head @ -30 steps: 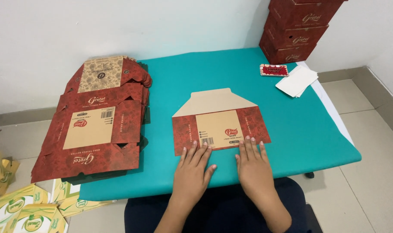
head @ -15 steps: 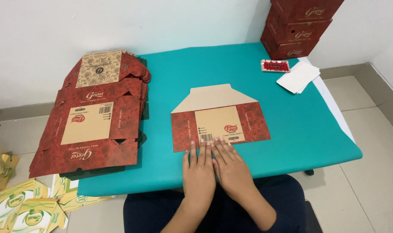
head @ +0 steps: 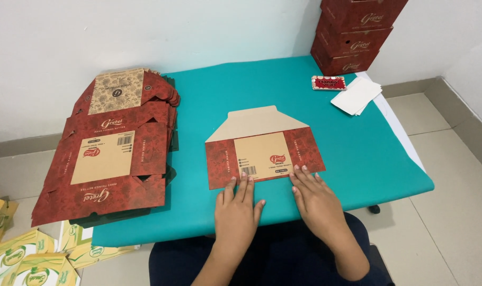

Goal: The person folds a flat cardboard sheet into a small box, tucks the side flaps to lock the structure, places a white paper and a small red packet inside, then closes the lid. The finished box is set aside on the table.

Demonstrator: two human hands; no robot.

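Leftmost, on the floor, lie a few green and yellow flat cartons (head: 24, 259), apart from the work. Next comes a tall stack of red flattened box blanks (head: 106, 153) on the left end of the teal table (head: 368, 153), fanned slightly and within easy reach of the left arm, which looks like a supply pile. At the table's middle lies a single folded red and tan box blank (head: 265, 151), flat, its tan flap pointing away from the person and its near edge parallel to the table's front edge. The left hand (head: 237, 204) rests flat and released, fingers spread, fingertips pressing the blank's near edge; it grips nothing. The right hand (head: 314, 198) does the same just beside it, palm down and open, so the two seem to hold the fold flat against the table. Farther right, well apart, sit a small red packet (head: 328, 82), some white paper sheets (head: 356, 96), and a stack of assembled red boxes (head: 357, 32) at the corner.
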